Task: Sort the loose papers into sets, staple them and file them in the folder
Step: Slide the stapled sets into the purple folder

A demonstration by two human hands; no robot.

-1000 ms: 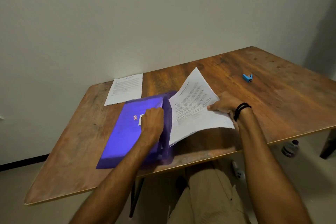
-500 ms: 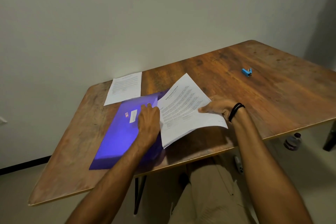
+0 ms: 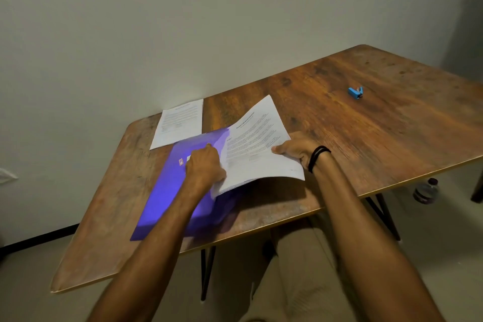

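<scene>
Purple translucent plastic folder (image 3: 167, 191), flat and rectangular, lying on the near left part of the grained wooden counter (image 3: 366, 138). A white printed paper set (image 3: 258, 144), bowed upward, meets the folder's right side. The right hand (image 3: 295, 149) grips the set's right edge, thumb on top and fingers beneath. The left hand (image 3: 205, 167) rests on the folder cover with fingers bent at its right edge; whether they pinch it cannot be told. A second paper set (image 3: 180, 121) lies flat behind the folder, touching its far corner. A small blue stapler (image 3: 355, 92) sits well apart to the right.
</scene>
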